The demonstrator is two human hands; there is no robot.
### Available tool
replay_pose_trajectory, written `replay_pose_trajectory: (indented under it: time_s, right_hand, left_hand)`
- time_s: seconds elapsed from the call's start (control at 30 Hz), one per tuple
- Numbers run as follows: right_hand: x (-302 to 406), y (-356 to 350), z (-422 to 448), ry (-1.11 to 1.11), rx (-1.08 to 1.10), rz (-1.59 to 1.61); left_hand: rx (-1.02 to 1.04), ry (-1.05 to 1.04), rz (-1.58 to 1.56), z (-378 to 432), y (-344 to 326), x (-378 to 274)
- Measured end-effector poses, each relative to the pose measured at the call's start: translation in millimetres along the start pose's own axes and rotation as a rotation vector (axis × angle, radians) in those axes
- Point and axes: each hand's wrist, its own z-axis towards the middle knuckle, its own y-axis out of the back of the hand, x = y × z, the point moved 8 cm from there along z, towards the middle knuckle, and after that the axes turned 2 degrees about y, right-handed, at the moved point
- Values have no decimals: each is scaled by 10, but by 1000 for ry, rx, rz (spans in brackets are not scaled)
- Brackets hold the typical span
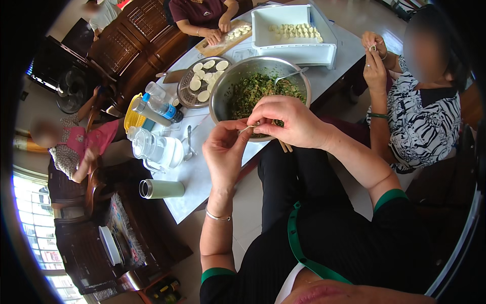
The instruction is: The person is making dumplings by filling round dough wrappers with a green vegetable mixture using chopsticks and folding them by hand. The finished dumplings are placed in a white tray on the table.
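Note:
My left hand [227, 146] and my right hand [290, 121] pinch a small dumpling [248, 128] between them, mostly hidden by the fingers. Just beyond them, partly covered by my right hand, is a steel bowl [218, 100] of chopped green filling [248, 91] with a metal spoon [290, 75] in it. Round dough wrappers [203, 95] lie on a perforated steel tray [185, 85] left of the bowl. Behind the bowl, rows of folded dumplings [298, 31] sit in a white plastic bin [262, 19].
A water pitcher [157, 148], a green flask [165, 189], bottles [166, 108] and a yellow basket [133, 116] stand at the table's left. One person works dough at a wooden board [218, 45]; another at right holds a wrapper. Others are farther off.

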Motion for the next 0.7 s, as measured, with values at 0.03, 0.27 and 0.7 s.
replay_pose_trajectory:
  time_s: [0.03,0.27,0.7]
  right_hand:
    - [1,-7,-3,1,-2,-12]
    - [29,-21,-16,8,-23,-29]
    - [140,101,-10,165,-125,17]
  left_hand:
    - [1,-7,39,-1,-2,-18]
    - [104,98,9,40,64,-12]
    - [265,424,-944,-150,-324,460]
